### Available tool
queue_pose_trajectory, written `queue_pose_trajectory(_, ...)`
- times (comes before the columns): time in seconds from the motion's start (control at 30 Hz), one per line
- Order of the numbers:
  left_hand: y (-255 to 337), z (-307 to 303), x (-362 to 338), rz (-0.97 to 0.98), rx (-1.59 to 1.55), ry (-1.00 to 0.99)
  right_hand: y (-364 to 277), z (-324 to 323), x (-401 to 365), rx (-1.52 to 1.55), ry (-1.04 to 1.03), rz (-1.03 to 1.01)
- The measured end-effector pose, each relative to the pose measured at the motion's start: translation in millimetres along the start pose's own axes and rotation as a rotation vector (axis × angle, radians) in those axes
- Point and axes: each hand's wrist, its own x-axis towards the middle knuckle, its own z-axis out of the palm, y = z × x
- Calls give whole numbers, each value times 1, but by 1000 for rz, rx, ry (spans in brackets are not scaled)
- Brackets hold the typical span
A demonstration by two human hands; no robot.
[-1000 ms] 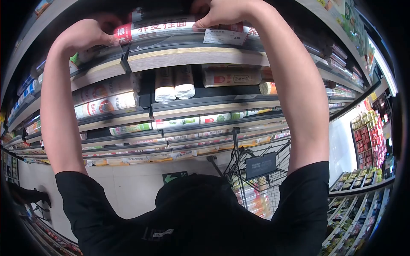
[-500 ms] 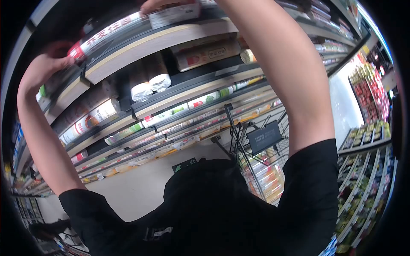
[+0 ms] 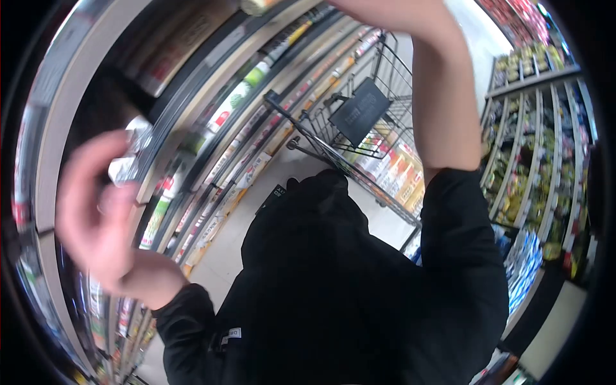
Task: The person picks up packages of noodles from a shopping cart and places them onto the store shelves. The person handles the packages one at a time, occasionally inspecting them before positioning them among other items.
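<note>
My left hand [image 3: 93, 218] is blurred by motion at the left, in front of a shelf. Its fingers are curved and stand apart from the thumb, with nothing seen between them. Just past the fingertips lie packages with crinkled, whitish ends [image 3: 133, 149] on the dark shelf. Only part of my right hand [image 3: 372, 9] shows at the top edge. Its fingers are cut off by the frame, near a shelf's front edge. A brown and red package [image 3: 167, 58] lies farther along the same shelf.
Lower shelves hold rows of packages with green and white labels [image 3: 234, 102]. A black wire shopping cart [image 3: 314, 138] with a dark panel [image 3: 360, 112] stands to the right, bottles of yellowish liquid [image 3: 401, 173] in or behind it. Racks of packaged goods [image 3: 536, 154] line the right side.
My view has turned and the shelves now slant steeply. My left hand has come away from the long red-and-white package on the upper shelf. My right hand has mostly left view.
</note>
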Motion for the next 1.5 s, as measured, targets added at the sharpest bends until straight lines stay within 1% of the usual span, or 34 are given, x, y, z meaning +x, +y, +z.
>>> queue_pose_trajectory(0.03, -13, 33, 11, 59, -76, -204, 10, 9, -37, 14, 26, 166)
queue_pose_trajectory(0.07, -13, 70, 15, -98, -34, -341, 27, 22, -83, 6, 87, 331)
queue_pose_trajectory(0.13, -40, 142, 16, -192, -206, -534, 71, 53, -184, -20, 251, 656)
queue_pose_trajectory(0.17, -62, 181, 9, -216, -277, -596, 86, 72, -240, -255, 338, 812)
queue_pose_trajectory(0.2, -73, 213, 8, -199, -349, -652, 88, 91, -289, -374, 433, 985)
queue_pose_trajectory(0.23, -90, 247, 4, -171, -360, -697, 89, 116, -339, -493, 512, 1257)
queue_pose_trajectory(0.27, -107, 280, -4, -33, -227, -656, 79, 137, -372, -451, 529, 1580)
queue_pose_trajectory(0.3, -122, 310, -12, 105, -93, -607, 75, 170, -406, -297, 615, 1730)
queue_pose_trajectory(0.33, -131, 334, -17, 162, 10, -552, 70, 192, -428, -132, 702, 1870)
queue_pose_trajectory(0.4, -144, 373, -32, 272, 211, -439, 38, 205, -401, 250, 590, 1979)
queue_pose_trajectory(0.47, -150, 397, -39, 236, 297, -458, 31, 233, -385, 120, 562, 1871)
queue_pose_trajectory(0.53, -144, 407, -40, 170, 328, -455, 41, 248, -386, 110, 538, 1711)
queue_pose_trajectory(0.6, -139, 410, -36, 132, 349, -477, 53, 255, -366, 81, 397, 1723)
queue_pose_trajectory(0.73, -135, 411, -33, 55, 310, -504, 68, 262, -320, 65, 360, 1644)
queue_pose_trajectory(0.77, -137, 411, -34, 81, 316, -499, 72, 266, -312, 69, 350, 1624)
queue_pose_trajectory(0.87, -137, 412, -36, 115, 378, -484, 82, 296, -293, 62, 478, 1559)
queue_pose_trajectory(0.97, -130, 408, -32, 120, 397, -521, 79, 313, -273, 75, 514, 1432)
queue_pose_trajectory(1.07, -133, 409, -32, 132, 388, -520, 85, 328, -265, 122, 516, 1439)
queue_pose_trajectory(1.17, -135, 412, -32, 138, 412, -506, 76, 316, -269, 339, 507, 1521)
queue_pose_trajectory(1.27, -133, 416, -24, 143, 457, -485, 62, 303, -308, 464, 458, 1405)
queue_pose_trajectory(1.3, -129, 416, -13, 94, 472, -567, 60, 305, -333, 447, 358, 1455)
queue_pose_trajectory(1.37, -124, 417, 10, -6, 498, -729, 48, 293, -390, 530, -29, 1689)
queue_pose_trajectory(1.4, -129, 422, 12, 16, 482, -717, 35, 290, -424, 388, -172, 1734)
queue_pose_trajectory(1.43, -138, 428, 13, 38, 466, -704, 19, 279, -446, 224, -330, 1827)
queue_pose_trajectory(1.47, -143, 433, 15, 59, 452, -691, 9, 282, -488, 181, -392, 1810)
queue_pose_trajectory(1.5, -138, 433, 17, 68, 462, -682, -5, 276, -512, 139, -344, 1904)
